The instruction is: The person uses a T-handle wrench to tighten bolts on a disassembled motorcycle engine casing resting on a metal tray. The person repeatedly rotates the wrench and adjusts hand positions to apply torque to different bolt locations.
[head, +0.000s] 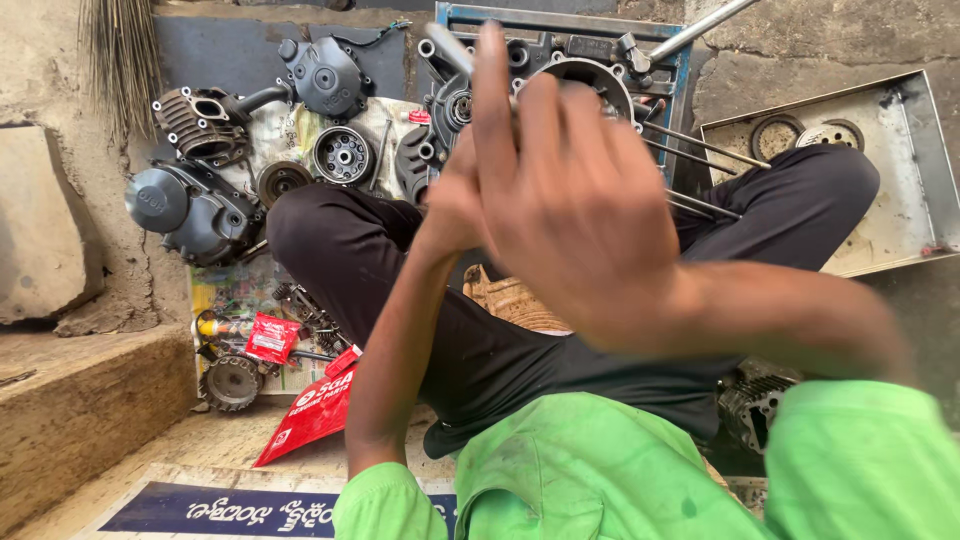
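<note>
Both my hands are raised close to the camera, over my crossed legs in dark trousers. My right hand (590,215) is in front, blurred, with its back toward me, and it covers most of my left hand (455,195). A slim metal rod (446,46) sticks up and to the left from behind the fingers; it seems to be gripped by my left hand. What my right hand's fingers hold is hidden. Beyond the hands, an open engine crankcase (585,70) lies on the floor.
Engine parts lie on the floor at the left: a finned cylinder (200,120), side covers (322,75), a clutch hub (343,155) and a gear (232,382). Red packets (315,410) are by my left knee. A metal tray (900,170) with round discs sits at right. Long studs (700,150) lie near the crankcase.
</note>
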Available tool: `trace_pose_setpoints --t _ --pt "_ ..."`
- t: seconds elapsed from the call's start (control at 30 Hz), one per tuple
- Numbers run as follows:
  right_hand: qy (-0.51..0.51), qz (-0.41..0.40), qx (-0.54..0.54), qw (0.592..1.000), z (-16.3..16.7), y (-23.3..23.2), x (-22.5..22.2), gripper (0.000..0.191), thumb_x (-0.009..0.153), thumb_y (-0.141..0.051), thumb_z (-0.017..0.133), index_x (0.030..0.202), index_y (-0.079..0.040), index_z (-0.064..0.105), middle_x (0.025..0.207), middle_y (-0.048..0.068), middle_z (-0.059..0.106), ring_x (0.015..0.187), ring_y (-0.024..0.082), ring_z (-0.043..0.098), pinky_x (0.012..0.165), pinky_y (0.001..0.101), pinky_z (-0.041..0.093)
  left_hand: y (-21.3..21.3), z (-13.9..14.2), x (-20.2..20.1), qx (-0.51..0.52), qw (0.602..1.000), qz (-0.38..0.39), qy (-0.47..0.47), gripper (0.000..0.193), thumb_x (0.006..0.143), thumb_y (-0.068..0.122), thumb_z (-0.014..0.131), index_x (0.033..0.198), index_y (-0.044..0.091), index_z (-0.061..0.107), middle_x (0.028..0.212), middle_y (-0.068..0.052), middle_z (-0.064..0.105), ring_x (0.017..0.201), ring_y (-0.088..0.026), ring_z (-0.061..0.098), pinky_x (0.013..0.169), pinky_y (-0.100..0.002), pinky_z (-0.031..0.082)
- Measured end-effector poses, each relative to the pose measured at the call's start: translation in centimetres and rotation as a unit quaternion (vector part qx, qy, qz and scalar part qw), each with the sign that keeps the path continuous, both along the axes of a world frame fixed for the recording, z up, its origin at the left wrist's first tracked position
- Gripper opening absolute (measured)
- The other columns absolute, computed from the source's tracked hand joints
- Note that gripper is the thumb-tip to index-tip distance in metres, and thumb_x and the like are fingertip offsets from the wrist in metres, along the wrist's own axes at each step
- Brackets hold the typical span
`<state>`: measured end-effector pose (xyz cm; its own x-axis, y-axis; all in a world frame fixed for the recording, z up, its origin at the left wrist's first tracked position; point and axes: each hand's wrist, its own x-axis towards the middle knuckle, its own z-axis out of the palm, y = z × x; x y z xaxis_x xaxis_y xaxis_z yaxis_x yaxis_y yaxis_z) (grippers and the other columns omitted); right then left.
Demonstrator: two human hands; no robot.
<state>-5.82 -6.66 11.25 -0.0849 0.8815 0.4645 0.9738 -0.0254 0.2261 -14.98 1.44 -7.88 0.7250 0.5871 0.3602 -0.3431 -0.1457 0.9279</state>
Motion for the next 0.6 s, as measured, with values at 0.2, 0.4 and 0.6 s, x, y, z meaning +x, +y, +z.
trace_pose_setpoints --t 0.2,0.4,0.6 --pt "-0.211 -0.036 0.046 0.976 -5.9 -0.6 0.8 0.053 0.115 -0.053 0.057 0.104 -0.002 0.066 0.074 -0.002 0.047 0.062 0.010 0.047 0.053 0.0244 0.035 -1.2 -2.8 -1.0 0.051 0.991 0.122 0.018 0.038 0.101 0.014 0.070 0.134 0.000 0.057 0.113 -0.010 0.062 0.104 -0.020 0.061 0.092 -0.037 0.051" --pt "-0.250 0.014 0.066 0.966 -2.0 0.4 1.6 0.040 0.115 -0.038 0.064 0.096 -0.003 0.066 0.068 -0.005 0.040 0.058 0.007 0.042 0.050 0.0234 0.029 -1.9 -1.4 1.2 0.039 0.988 0.131 -0.066 0.028 0.104 0.015 0.068 0.126 -0.001 0.063 0.098 -0.009 0.068 0.080 -0.016 0.068 0.069 -0.030 0.053" --pt "-0.232 0.034 0.069 0.970 -3.4 -0.1 2.6 0.032 0.108 -0.032 0.065 0.094 -0.003 0.067 0.066 -0.003 0.041 0.057 0.008 0.042 0.050 0.0235 0.029 -2.3 0.1 2.4 0.046 0.979 0.193 -0.056 0.037 0.112 0.031 0.052 0.129 -0.002 0.061 0.086 -0.003 0.064 0.070 -0.012 0.065 0.063 -0.027 0.048"
